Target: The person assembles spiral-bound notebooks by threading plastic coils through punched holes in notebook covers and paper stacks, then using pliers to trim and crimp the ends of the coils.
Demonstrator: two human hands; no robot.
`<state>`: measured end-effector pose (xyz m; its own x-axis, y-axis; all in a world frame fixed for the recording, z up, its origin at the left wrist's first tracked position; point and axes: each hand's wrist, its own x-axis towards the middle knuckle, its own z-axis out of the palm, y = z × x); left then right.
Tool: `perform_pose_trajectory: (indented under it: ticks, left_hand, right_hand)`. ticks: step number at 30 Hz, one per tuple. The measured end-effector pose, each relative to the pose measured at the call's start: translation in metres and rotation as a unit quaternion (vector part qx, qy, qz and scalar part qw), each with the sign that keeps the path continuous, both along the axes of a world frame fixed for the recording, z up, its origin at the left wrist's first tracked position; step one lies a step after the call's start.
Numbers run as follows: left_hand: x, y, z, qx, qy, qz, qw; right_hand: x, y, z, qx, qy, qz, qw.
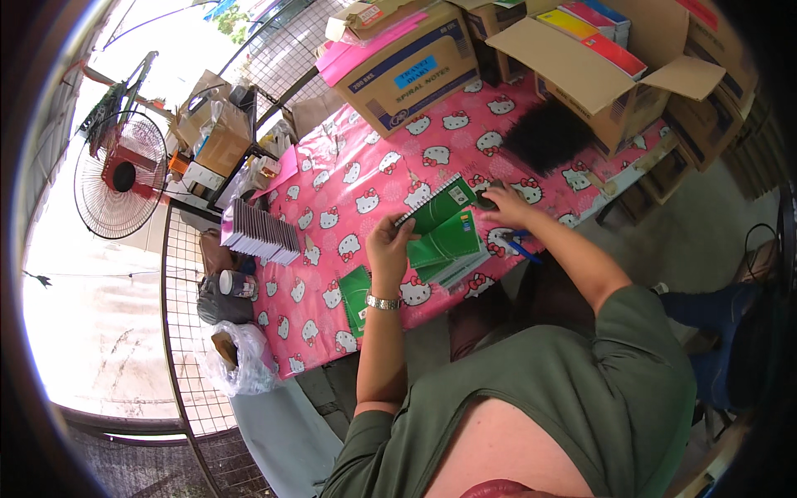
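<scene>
My left hand (388, 247) grips the lower left end of a green notebook (444, 206) with dark spiral binding along its upper edge. The notebook is tilted above a small stack of green notebooks (447, 246). At its right end, my right hand (508, 206) has its fingers curled down around a small dark thing that I cannot make out. Blue-handled pliers (523, 249) lie on the table below my right wrist. Another green notebook (354, 300) rests left of my left forearm, near the table's front edge.
A pink patterned cloth covers the table (365, 199). Beyond my right hand lies a black bristly pile (548, 137). Cardboard boxes (415, 70) line the back, and an open box (618, 91) holds colourful packs. At the left stand stacked notebooks (259, 232) and a fan (123, 176).
</scene>
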<state>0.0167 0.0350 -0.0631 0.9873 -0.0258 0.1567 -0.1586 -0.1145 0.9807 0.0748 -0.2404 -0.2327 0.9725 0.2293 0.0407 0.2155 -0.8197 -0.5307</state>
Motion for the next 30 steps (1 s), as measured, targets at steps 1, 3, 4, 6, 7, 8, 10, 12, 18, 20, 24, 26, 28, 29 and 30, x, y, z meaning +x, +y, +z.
perform_pose_trajectory:
  ticks: [1,3,4,6,7,8,10,12,18,20,24,26,28,29,30]
  left_hand:
    - [-0.002,-0.001,-0.001,-0.014,-0.001,0.017,1.0]
    - [-0.014,0.001,-0.002,-0.038,0.003,0.058,0.998]
    - [-0.015,0.006,-0.005,-0.025,0.01,0.062,0.998]
    - [-0.01,0.007,-0.013,0.0,0.025,0.055,0.998]
    - [-0.009,0.0,-0.011,-0.004,0.013,0.067,0.998]
    - [-0.01,-0.01,-0.008,-0.008,0.002,0.079,0.997]
    - [-0.01,-0.018,-0.006,-0.012,-0.017,0.09,0.996]
    - [-0.013,-0.012,-0.008,-0.008,-0.038,0.101,0.994]
    - [-0.018,-0.011,-0.024,0.049,-0.104,0.109,0.987]
    - [-0.024,-0.013,-0.018,0.129,-0.127,0.128,0.975]
    - [-0.033,-0.017,-0.009,0.166,-0.148,0.142,0.964]
    - [-0.031,-0.016,-0.015,0.214,-0.174,0.153,0.949]
    - [-0.035,-0.02,-0.019,0.209,-0.194,0.168,0.944]
    - [-0.037,-0.022,-0.02,0.206,-0.203,0.176,0.941]
    - [-0.037,-0.023,-0.018,0.211,-0.219,0.177,0.936]
  right_hand:
    - [-0.02,0.0,-0.002,0.017,-0.03,-0.013,0.999]
    - [-0.07,0.004,0.002,-0.005,-0.096,-0.029,0.995]
    - [-0.093,0.004,0.004,-0.049,-0.136,-0.04,0.989]
    - [-0.121,-0.011,-0.007,-0.059,-0.101,-0.013,0.993]
    - [-0.126,-0.016,-0.004,-0.065,-0.085,-0.001,0.994]
    - [-0.126,-0.018,-0.002,0.013,-0.107,-0.039,0.993]
    - [-0.121,-0.014,0.013,0.17,-0.151,-0.113,0.967]
    - [-0.115,0.012,0.095,0.23,-0.219,-0.072,0.946]
    - [-0.108,0.073,0.188,0.202,-0.287,0.101,0.931]
    - [-0.104,0.075,0.188,0.171,-0.272,0.119,0.939]
    - [-0.109,0.073,0.188,0.153,-0.278,0.122,0.94]
    - [-0.109,0.072,0.186,0.305,-0.078,0.112,0.943]
    - [-0.108,0.073,0.181,0.437,0.088,0.093,0.89]
    - [-0.107,0.075,0.176,0.496,0.15,0.081,0.851]
    - [-0.108,0.076,0.173,0.55,0.211,0.068,0.805]
